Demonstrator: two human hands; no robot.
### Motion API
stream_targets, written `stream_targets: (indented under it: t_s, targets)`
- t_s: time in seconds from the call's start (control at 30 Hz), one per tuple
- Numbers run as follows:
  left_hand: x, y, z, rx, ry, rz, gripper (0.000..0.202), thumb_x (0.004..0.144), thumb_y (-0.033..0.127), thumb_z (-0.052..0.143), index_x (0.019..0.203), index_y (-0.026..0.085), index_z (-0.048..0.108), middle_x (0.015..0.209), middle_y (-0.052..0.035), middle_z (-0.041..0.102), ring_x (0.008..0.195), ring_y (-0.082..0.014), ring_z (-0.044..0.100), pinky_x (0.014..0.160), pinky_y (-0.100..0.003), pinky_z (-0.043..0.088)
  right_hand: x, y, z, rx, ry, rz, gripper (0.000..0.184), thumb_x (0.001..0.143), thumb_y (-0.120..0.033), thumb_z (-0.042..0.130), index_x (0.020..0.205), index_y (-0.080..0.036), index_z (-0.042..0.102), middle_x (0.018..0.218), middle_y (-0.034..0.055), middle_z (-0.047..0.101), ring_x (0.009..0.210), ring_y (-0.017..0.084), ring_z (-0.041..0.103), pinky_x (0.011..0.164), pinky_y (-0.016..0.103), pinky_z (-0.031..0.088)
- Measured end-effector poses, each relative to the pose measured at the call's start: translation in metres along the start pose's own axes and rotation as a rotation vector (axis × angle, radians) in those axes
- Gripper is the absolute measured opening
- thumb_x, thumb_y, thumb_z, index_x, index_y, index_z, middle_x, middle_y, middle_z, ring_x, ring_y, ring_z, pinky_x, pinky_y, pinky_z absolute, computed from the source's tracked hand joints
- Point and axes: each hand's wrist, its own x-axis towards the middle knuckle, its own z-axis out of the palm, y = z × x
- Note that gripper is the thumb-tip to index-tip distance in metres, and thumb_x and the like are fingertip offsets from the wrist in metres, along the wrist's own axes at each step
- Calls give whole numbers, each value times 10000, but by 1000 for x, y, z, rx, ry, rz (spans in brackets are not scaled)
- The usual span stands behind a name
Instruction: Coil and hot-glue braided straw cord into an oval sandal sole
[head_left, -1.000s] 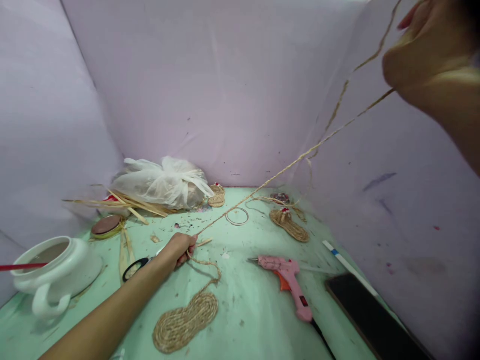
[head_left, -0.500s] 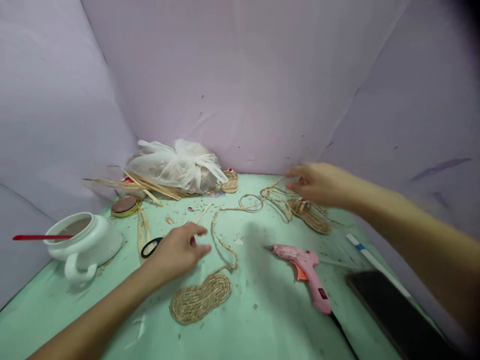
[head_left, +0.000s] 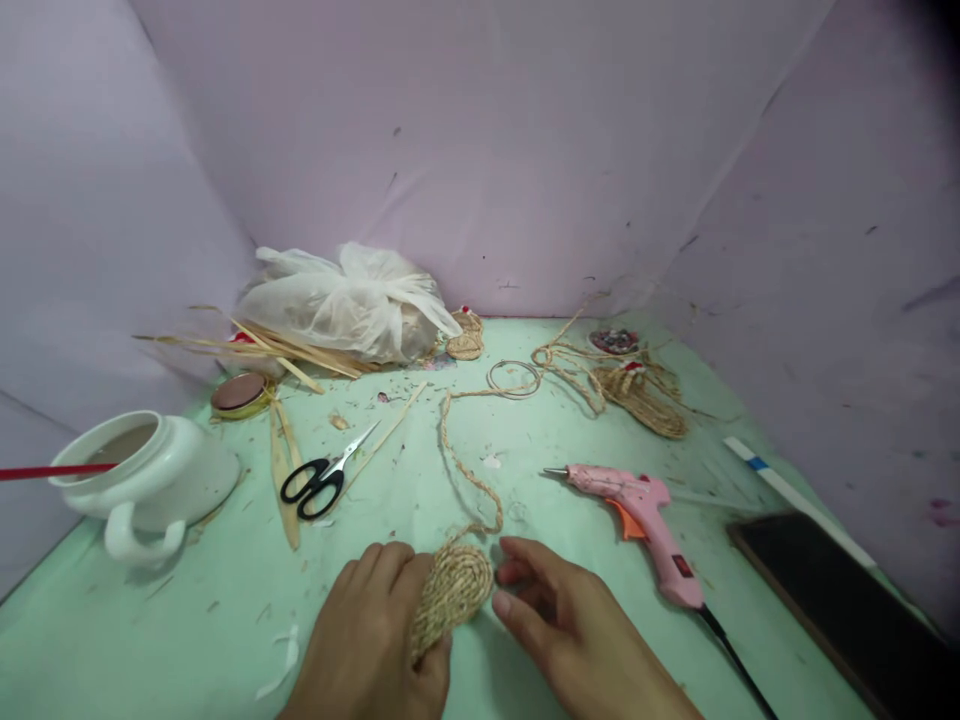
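My left hand (head_left: 375, 630) grips a small woven straw sole (head_left: 457, 590) at the table's near edge, its fingers over the top and the thumb along the lower side. From the far end of the sole runs a braided straw cord (head_left: 450, 445), which trails up the table to a tangle at the back right. Just right of the sole is my right hand (head_left: 551, 615), thumb and fingers apart and curved toward its rounded end, with nothing in them. A pink glue gun (head_left: 626, 500) lies farther right, nozzle pointing left. Black-handled scissors (head_left: 326, 480) rest to the left.
A white pot (head_left: 165, 480) holding a red stick stands at left. Behind it are a round lid (head_left: 240, 393), straw strips (head_left: 300, 350) and a tied plastic bag (head_left: 360, 305). A finished-looking straw slipper (head_left: 649, 400) lies back right; a dark phone-like slab (head_left: 832, 610) is near right.
Both hands have come to the near edge; the right came down from the back right. My left hand has taken hold of the sole and lifted it, uncovering the scissors.
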Motion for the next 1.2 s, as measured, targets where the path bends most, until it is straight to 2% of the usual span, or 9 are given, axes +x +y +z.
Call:
stream_targets:
  t_s: [0.17,0.3,0.37,0.47,0.53,0.7,1.03,1.13,1.2]
  targets:
    - [-15,-1,19,-90,161,139,379,679,316,596,1050,246,616,947,-122,650,878,-305,582,754,-426,487,1,-8,6,459,-87,44,240,638,-255,675,861,-176,635,809,42,649,762,197,605,683,302,465]
    - [-16,3,10,-351,183,2,449,675,384,623,1111,289,572,1010,-81,652,892,-281,587,768,-394,494,-2,-13,4,564,-106,-7,129,612,-178,701,735,-184,663,674,-18,621,671,146,568,665,256,430]
    - [-12,6,1,-521,102,-132,374,660,360,628,1031,314,615,927,-39,667,820,-249,592,727,-351,493,-3,-15,3,560,-174,-21,99,609,-189,718,701,-179,685,653,-15,631,662,145,567,665,252,424]
    - [-6,11,-9,-674,-165,-229,130,631,334,607,693,246,679,643,-8,608,643,-195,536,600,-288,450,-4,-16,3,540,-243,-34,75,629,-228,729,680,-176,709,637,-6,649,647,140,568,662,247,426]
    - [-3,14,-11,-727,-253,-294,178,645,335,561,570,192,636,543,5,508,563,-155,462,521,-254,386,-4,-16,4,540,-250,-38,86,623,-241,745,664,-175,709,632,-7,653,629,130,566,646,235,427]
    - [-2,19,-12,-861,-236,-318,258,666,377,512,595,141,590,541,11,444,538,-126,400,487,-230,332,-5,-15,5,551,-194,-50,208,630,-292,754,783,-160,701,710,16,670,684,142,585,676,249,444]
    - [-5,21,-1,-830,-240,-251,283,661,372,509,477,182,407,486,44,316,496,-96,293,458,-226,248,-10,-8,13,282,-75,-107,249,750,-356,591,657,-126,611,599,12,569,581,133,496,561,249,390]
    - [0,15,-2,-779,-310,-231,299,690,379,503,485,183,407,485,55,289,482,-92,273,450,-228,224,-7,-3,12,161,-32,-114,248,772,-343,563,643,-139,621,578,3,583,554,132,514,511,231,382]
    - [6,9,-6,-656,-369,-221,267,708,368,513,527,173,486,492,52,334,480,-100,320,455,-228,252,-7,1,6,1,4,-107,265,778,-338,562,608,-148,635,552,0,603,522,133,535,474,221,376]
